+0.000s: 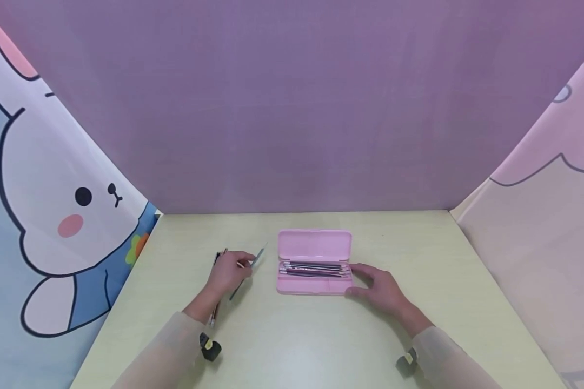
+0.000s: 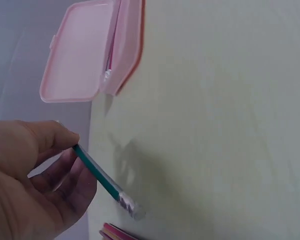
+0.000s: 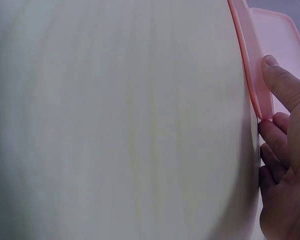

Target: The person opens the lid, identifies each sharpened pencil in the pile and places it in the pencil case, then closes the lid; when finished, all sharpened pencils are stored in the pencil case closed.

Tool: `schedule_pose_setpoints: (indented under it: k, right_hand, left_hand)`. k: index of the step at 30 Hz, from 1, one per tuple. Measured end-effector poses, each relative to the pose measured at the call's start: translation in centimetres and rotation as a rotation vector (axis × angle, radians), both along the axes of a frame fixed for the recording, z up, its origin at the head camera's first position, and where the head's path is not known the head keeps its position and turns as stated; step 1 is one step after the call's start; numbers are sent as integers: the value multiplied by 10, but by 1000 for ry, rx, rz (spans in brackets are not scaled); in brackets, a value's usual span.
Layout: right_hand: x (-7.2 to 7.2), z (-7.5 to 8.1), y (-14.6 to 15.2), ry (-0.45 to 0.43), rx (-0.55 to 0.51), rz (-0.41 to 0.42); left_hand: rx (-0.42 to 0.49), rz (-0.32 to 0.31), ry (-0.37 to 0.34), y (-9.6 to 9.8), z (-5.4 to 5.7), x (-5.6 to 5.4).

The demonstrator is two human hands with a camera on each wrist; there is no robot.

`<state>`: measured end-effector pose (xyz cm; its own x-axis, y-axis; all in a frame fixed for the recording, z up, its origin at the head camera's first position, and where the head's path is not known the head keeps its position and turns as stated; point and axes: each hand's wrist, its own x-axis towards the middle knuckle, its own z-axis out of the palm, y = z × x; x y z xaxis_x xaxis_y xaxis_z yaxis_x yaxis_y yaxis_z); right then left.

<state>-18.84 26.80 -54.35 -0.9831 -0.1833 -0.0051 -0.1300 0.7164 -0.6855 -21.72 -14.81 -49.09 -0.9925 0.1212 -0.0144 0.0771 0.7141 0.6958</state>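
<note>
In the head view my left hand [image 1: 227, 274] pinches a green pencil [image 2: 96, 171] between thumb and fingers, raised above the table to the left of the case. Its silver end points down toward the near side in the left wrist view. Beneath that hand lie several loose pencils [image 1: 214, 314], partly hidden by it. The pink pencil case [image 1: 299, 287] lies with its lid [image 1: 314, 245] folded back, and several dark pencils [image 1: 316, 269] lie lengthwise inside. My right hand [image 1: 383, 292] grips the case's right end, thumb [image 3: 285, 85] against the front wall and fingers around the corner.
The pale table [image 1: 292, 340] meets a purple backdrop [image 1: 302, 135] at its far edge. A rabbit-print panel [image 1: 53, 189] borders the left side and a pink and cream panel [image 1: 540, 216] the right. A small dark wrist camera [image 1: 210, 348] hangs by the left sleeve.
</note>
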Motion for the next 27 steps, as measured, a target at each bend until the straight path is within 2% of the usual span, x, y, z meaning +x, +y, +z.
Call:
schedule_pose_setpoints:
  k: [5,10,14,18,23,27]
  right_hand:
    - [-2,0,-1,9,16,5]
    - [-2,5,-3,9,47,13]
    - [-2,8,-4,3,70,12]
    - [-2,10,-4,-4,56,12]
    - [-2,7,-3,-1,29,9]
    - [-1,4,-2,-1,28,2]
  left_hand:
    - [-17,-62,32,12,15,-7]
    - [-1,-144,21,32,33,-15]
    - [8,-233,20,52,39,-24]
    - [-6,-310,33,74,35,-33]
    - [-18,-434,58,99,21,-39]
    - [-11,-504,35,115,13,-43]
